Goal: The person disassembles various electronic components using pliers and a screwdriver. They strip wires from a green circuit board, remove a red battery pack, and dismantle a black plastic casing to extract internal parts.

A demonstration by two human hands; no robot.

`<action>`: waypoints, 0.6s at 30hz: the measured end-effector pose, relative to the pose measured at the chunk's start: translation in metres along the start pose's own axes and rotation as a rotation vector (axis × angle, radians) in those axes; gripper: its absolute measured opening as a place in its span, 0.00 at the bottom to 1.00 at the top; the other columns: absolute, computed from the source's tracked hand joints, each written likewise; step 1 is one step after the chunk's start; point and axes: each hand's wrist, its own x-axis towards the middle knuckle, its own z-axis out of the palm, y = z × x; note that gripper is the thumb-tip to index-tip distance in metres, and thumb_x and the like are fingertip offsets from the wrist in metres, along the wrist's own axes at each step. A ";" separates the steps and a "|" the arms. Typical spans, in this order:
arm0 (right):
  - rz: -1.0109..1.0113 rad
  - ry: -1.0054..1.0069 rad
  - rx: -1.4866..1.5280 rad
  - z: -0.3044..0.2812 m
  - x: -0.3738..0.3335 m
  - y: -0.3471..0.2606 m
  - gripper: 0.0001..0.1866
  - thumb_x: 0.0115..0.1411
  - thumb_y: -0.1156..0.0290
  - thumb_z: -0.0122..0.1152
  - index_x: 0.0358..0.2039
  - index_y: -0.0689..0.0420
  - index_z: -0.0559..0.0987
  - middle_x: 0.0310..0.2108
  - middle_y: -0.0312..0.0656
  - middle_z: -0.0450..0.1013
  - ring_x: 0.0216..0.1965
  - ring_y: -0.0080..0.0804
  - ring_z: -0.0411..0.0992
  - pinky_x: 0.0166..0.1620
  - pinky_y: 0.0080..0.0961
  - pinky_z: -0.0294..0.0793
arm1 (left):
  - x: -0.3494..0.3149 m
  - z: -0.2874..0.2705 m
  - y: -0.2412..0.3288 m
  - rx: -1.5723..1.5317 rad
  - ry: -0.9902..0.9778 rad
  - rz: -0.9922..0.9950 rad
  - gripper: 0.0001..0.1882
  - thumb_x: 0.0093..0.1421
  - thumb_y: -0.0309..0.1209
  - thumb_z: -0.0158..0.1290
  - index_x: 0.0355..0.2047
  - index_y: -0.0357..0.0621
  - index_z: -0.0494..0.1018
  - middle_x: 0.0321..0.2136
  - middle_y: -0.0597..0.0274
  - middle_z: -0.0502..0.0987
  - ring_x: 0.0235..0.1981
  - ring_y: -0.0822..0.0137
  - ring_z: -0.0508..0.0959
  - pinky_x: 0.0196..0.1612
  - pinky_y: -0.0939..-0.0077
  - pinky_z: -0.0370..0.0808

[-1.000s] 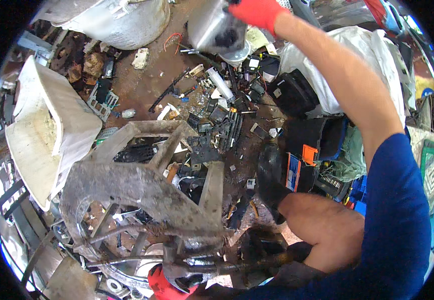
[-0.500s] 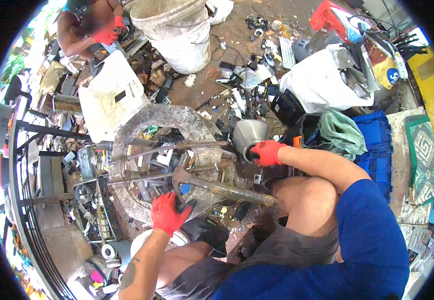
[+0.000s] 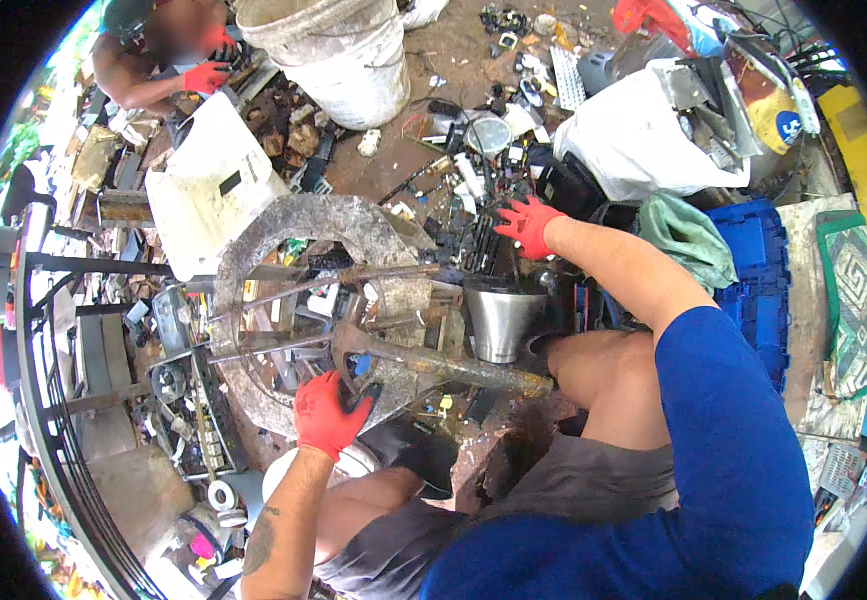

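I see red-gloved right hand (image 3: 529, 226), fingers spread apart, just beyond silver tapered metal vessel (image 3: 501, 325) | red-gloved left hand (image 3: 332, 415) near rusty long-handled metal tool (image 3: 434, 366), grip I cannot tell

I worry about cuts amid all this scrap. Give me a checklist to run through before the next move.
1. Gloves on: ok, both red.
2. Right hand empty: ok, spread open.
3. Metal pot clear of right hand: ok, apart.
4. Left hand off the tool: cannot tell, close to its head.
5. Right knee covered: not ok, bare.
6. Ground clear: not ok, scrap strewn about.
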 end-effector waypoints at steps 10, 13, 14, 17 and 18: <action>-0.012 -0.338 0.305 -0.029 -0.036 -0.030 0.31 0.50 0.49 0.59 0.51 0.53 0.78 0.48 0.50 0.76 0.51 0.50 0.73 0.58 0.45 0.68 | -0.005 0.005 -0.004 -0.009 -0.005 -0.005 0.29 0.47 0.49 0.62 0.41 0.39 0.75 0.36 0.48 0.78 0.41 0.48 0.76 0.48 0.57 0.70; 0.053 -0.080 0.352 -0.029 -0.075 -0.044 0.29 0.51 0.48 0.56 0.42 0.60 0.81 0.44 0.57 0.76 0.47 0.52 0.75 0.51 0.43 0.73 | -0.005 -0.001 0.001 -0.048 -0.009 -0.024 0.30 0.48 0.49 0.61 0.43 0.38 0.75 0.38 0.49 0.78 0.44 0.49 0.76 0.51 0.58 0.69; 0.059 -0.015 0.303 -0.034 -0.081 -0.047 0.28 0.52 0.48 0.55 0.41 0.60 0.81 0.44 0.57 0.76 0.47 0.52 0.75 0.52 0.43 0.73 | -0.006 0.002 0.001 -0.053 0.014 -0.011 0.31 0.48 0.49 0.61 0.44 0.37 0.75 0.39 0.49 0.78 0.45 0.49 0.75 0.52 0.58 0.69; 0.206 0.220 0.320 -0.080 -0.087 -0.036 0.27 0.56 0.47 0.52 0.38 0.61 0.79 0.39 0.57 0.76 0.43 0.55 0.75 0.49 0.44 0.74 | -0.003 0.002 0.001 -0.047 0.042 -0.018 0.32 0.51 0.53 0.58 0.46 0.37 0.74 0.42 0.49 0.77 0.48 0.49 0.74 0.56 0.57 0.66; 0.257 0.337 0.355 -0.103 -0.092 -0.032 0.27 0.56 0.47 0.53 0.39 0.62 0.79 0.39 0.58 0.76 0.44 0.55 0.75 0.48 0.44 0.74 | -0.005 0.002 0.001 -0.050 0.036 -0.034 0.33 0.52 0.54 0.57 0.47 0.37 0.74 0.43 0.49 0.77 0.49 0.49 0.74 0.57 0.57 0.65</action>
